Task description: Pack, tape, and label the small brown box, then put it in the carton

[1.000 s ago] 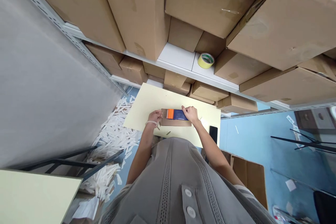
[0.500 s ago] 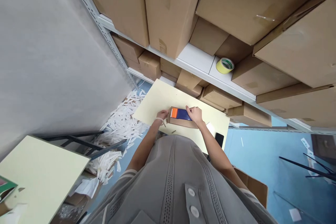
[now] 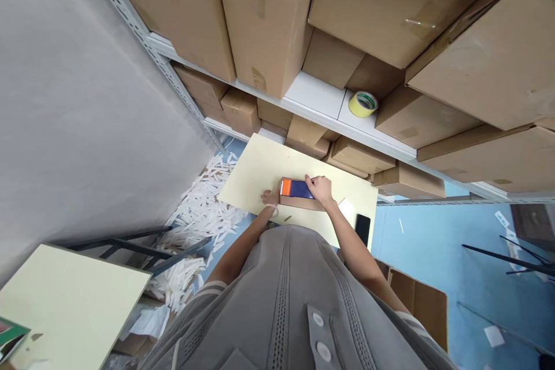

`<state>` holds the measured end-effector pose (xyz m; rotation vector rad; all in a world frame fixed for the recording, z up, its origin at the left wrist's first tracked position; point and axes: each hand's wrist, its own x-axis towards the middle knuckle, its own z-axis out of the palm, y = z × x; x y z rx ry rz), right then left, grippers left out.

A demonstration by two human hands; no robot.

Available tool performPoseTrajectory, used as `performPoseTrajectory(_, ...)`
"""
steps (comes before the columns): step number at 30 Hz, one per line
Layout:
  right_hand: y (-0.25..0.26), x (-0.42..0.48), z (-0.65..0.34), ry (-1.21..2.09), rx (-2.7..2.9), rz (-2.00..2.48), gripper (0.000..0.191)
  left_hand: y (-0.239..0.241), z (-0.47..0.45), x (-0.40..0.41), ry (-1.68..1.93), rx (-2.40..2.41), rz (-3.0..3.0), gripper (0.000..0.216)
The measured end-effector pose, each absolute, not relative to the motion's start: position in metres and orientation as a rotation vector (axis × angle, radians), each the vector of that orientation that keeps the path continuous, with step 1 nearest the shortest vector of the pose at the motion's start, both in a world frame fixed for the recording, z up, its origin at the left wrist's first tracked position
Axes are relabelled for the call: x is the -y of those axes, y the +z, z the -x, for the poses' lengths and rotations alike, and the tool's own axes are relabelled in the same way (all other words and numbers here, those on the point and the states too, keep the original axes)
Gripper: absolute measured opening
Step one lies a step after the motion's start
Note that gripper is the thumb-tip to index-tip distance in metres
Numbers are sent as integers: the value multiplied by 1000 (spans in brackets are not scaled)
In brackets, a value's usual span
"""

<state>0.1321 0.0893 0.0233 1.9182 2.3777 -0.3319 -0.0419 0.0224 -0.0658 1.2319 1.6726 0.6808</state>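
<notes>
A small brown cardboard box [image 3: 299,202] lies on the cream tabletop, with an orange and dark blue pack [image 3: 298,188] showing along its top. At the box's left end is my left hand [image 3: 270,197], its fingers spread and pointing left, the palm side against or close beside the end. My right hand [image 3: 319,188] is closed over the right end, thumb lying on the blue part. The fingers of that hand hide the far end of the pack and box.
A black phone [image 3: 362,228] and a white paper [image 3: 346,207] lie right on the cream table [image 3: 255,157]. Ahead, shelves [image 3: 314,95] hold several cardboard boxes and a yellow tape roll [image 3: 363,104]. White paper strips [image 3: 199,196] cover the floor at left. An open carton [image 3: 418,300] stands at right.
My left hand has gone from fingers bent together at the box's left end to fingers spread, slightly nearer me. My right hand keeps its place on the box. The view has shifted slightly.
</notes>
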Motion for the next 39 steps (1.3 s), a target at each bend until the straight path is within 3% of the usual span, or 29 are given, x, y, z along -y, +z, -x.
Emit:
performPoseTrajectory(4, 23, -87, -131, -335, -2378, -1920, 62, -67, 61, -27, 673, -1721, -1341, 46)
performPoseTrajectory(11, 27, -87, -129, -353, -2325, -1911, 63, -70, 91, -25, 258, -1341, -2127, 119)
performPoseTrajectory(14, 28, -86, -127, -383, -2291, -1917, 65, -73, 79, -31, 201, -1290, -2189, 135)
performPoseTrajectory(19, 32, -85, -125, -442, -2214, -1955, 67, -80, 56, -41, 197, -1333, -2229, 134)
performPoseTrajectory(28, 53, -82, -143, -390, -2200, -1883, 65, -74, 57, -46, 161, -1368, -2370, 107)
performPoseTrajectory(39, 66, -77, -333, -119, -1938, -1954, 63, -79, 62, -54, 208, -1373, -2358, 106)
